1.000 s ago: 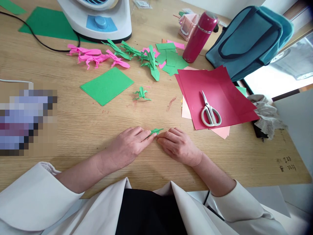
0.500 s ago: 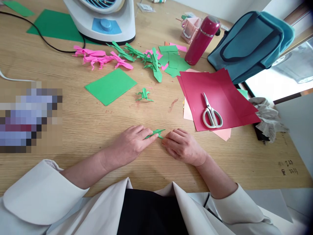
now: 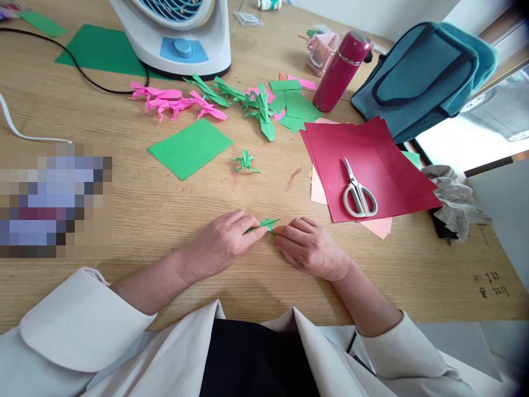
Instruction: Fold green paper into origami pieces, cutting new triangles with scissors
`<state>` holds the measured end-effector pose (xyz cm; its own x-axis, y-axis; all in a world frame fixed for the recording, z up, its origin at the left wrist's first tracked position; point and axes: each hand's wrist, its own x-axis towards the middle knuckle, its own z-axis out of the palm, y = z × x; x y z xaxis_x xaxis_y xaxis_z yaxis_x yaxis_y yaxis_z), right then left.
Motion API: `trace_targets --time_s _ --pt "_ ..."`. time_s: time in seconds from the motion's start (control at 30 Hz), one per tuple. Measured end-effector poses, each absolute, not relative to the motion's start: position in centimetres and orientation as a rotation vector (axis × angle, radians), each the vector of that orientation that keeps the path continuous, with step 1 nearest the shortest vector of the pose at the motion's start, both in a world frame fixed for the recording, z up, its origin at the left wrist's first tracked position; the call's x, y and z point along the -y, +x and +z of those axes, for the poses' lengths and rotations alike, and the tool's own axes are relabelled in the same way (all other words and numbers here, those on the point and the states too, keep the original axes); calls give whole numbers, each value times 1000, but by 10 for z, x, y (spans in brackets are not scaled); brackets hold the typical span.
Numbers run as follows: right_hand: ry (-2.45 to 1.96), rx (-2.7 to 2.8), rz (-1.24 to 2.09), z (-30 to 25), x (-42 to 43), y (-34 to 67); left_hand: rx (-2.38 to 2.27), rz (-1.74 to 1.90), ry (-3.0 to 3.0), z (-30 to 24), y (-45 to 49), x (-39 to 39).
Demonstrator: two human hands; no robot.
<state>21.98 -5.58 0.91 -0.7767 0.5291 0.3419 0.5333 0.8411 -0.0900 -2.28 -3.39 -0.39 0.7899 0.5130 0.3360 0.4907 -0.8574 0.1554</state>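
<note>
Between my hands is a small piece of folded green paper (image 3: 269,223) with narrow pointed ends. My left hand (image 3: 225,242) pinches its left part between thumb and fingers. My right hand (image 3: 308,247) is closed with its fingertips on the piece's lower right point. Both hands rest low over the wooden table (image 3: 264,281). Just beyond them stands a small green folded paper frog (image 3: 245,160). A green paper sheet (image 3: 190,148) lies behind my left hand, to the left of the frog.
Scissors (image 3: 359,193) lie on red paper sheets (image 3: 397,171) at right. Pink folded figures (image 3: 165,102) and green folded figures (image 3: 262,110) lie at the back, near a fan (image 3: 185,41), a magenta bottle (image 3: 343,69) and a teal bag (image 3: 425,77). A blurred-out object (image 3: 53,201) sits at left.
My right fingertips have closed onto the lower right point of the green folded paper. Both hands stay almost in place, and the view has shifted slightly.
</note>
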Motion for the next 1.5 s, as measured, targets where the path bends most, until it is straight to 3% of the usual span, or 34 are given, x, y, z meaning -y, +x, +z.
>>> trace_targets --time_s 0.6,1.5 --pt "-1019 2585 88 2 56 209 -809 621 2817 -5 -24 35" --pt "-1000 2653 -49 7 59 205 -811 603 3009 -6 -29 44"
